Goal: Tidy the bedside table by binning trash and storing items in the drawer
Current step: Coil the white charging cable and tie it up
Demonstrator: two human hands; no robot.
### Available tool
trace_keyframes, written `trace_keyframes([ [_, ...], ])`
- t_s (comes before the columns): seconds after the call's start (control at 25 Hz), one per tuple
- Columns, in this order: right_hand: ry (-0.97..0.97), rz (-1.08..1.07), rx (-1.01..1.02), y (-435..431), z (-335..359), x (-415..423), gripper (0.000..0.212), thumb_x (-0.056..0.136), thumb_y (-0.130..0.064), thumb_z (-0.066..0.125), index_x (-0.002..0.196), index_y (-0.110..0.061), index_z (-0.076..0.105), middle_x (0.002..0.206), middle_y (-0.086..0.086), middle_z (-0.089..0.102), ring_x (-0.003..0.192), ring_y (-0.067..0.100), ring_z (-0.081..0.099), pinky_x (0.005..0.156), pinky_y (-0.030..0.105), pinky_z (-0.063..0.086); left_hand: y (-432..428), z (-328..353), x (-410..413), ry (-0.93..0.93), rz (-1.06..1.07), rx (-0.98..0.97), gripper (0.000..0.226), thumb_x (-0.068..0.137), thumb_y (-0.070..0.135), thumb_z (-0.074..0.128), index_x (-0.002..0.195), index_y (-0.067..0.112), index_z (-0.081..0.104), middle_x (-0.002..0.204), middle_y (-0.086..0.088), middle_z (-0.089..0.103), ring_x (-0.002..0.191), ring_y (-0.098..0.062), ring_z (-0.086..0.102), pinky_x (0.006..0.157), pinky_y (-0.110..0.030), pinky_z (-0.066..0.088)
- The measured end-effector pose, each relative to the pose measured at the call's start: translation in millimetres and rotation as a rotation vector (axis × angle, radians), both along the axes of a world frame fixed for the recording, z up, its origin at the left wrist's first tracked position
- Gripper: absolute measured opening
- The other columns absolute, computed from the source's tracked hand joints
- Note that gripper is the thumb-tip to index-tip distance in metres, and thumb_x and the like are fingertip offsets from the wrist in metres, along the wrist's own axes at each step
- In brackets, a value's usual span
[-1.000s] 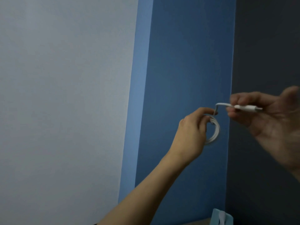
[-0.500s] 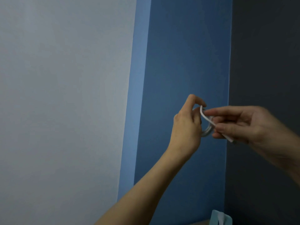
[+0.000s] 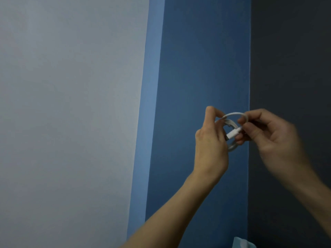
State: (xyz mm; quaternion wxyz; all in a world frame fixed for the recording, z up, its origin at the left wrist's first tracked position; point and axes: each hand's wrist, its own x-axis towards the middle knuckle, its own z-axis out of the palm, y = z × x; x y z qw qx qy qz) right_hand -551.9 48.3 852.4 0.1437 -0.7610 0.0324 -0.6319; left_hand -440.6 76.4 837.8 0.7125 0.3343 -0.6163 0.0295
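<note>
A white charging cable [image 3: 232,114] is wound into a small coil, held up in the air in front of a blue wall. My left hand [image 3: 210,145] grips the coil from the left, fingers curled around it. My right hand [image 3: 274,136] pinches the cable's free end, a white plug [image 3: 233,133], and holds it across the middle of the coil. The bedside table, its drawer and any bin are out of view.
Behind the hands is a wall with a pale grey part on the left, a blue strip [image 3: 197,68] in the middle and a dark grey part on the right. A light-blue object [image 3: 241,245] peeks in at the bottom edge.
My right hand swung the cable's free end from the right toward the coil and over it. The plug now lies across the coil's middle. The left hand stayed roughly in place.
</note>
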Motion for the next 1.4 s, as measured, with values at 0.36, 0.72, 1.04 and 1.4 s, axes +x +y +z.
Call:
trace_keyframes([
  [0.36, 0.139, -0.265, 0.081, -14.8, -3.0, 4.2, 0.024, 0.069, -0.017, 0.070, 0.088, -0.026, 0.059, 0.088, -0.008, 0.065, 0.077, 0.005, 0.064, 0.067, 0.019, 0.053, 3.8, -6.3, -3.3, -0.029, -0.084, -0.019, 0.026, 0.090, -0.005, 0.035, 0.089, 0.021, 0.040, 0.064, 0.001, 0.053, 0.050, -0.003, 0.041, 0.044, -0.012, 0.038],
  [0.72, 0.096, 0.448, 0.634, -36.8, -2.4, -18.2, 0.042, 0.044, -0.038, 0.087, 0.072, -0.010, 0.075, 0.064, 0.000, 0.063, 0.058, 0.004, 0.059, 0.054, 0.011, 0.049, 1.5, -6.0, 6.8, 0.038, -0.061, -0.072, 0.026, 0.096, 0.001, 0.034, 0.087, 0.023, 0.045, 0.059, -0.004, 0.039, 0.055, -0.018, 0.033, 0.049, -0.036, 0.028],
  [1.04, -0.218, 0.342, 0.604, -37.3, 1.2, -30.3, 0.050, 0.024, -0.038, 0.087, 0.066, -0.013, 0.075, 0.060, -0.005, 0.066, 0.058, 0.002, 0.061, 0.058, 0.008, 0.049, -4.7, -13.4, 20.7, 0.157, -0.158, -0.026, 0.024, 0.098, 0.014, 0.046, 0.078, 0.023, 0.056, 0.054, 0.011, 0.045, 0.052, -0.006, 0.036, 0.051, -0.019, 0.031],
  [1.4, 0.108, 0.515, 0.709, -22.6, -8.4, -28.2, 0.051, 0.026, -0.031, 0.090, 0.071, -0.016, 0.073, 0.068, 0.002, 0.065, 0.066, 0.009, 0.063, 0.053, 0.016, 0.050, -13.1, -11.3, 28.9, 0.194, -0.103, -0.042, 0.010, 0.095, 0.017, 0.054, 0.096, 0.016, 0.064, 0.057, 0.016, 0.053, 0.052, 0.003, 0.049, 0.058, -0.013, 0.037],
])
